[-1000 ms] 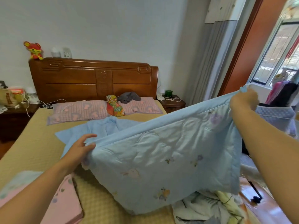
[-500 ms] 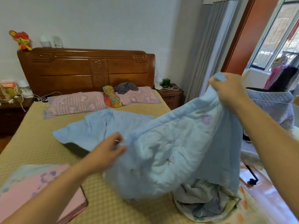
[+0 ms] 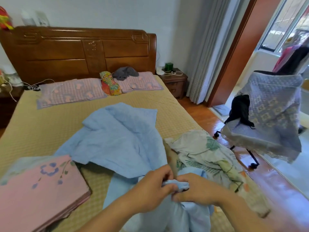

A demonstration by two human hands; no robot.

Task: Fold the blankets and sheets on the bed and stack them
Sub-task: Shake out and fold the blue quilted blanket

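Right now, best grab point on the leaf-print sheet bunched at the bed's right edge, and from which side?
Probably the raised fold at the far end of the leaf-print sheet, taken from above. It lies crumpled with no clean corner showing, and its near end runs under the light blue blanket that the left hand and right hand are pinching, so come in from the bed's right side.

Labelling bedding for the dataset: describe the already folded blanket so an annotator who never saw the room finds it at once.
Start at the bed with its yellow cover. In its near left corner lies the folded blanket, a flat squared slab. It is pink with blue flowers, unlike the crumpled light blue quilt beside it.
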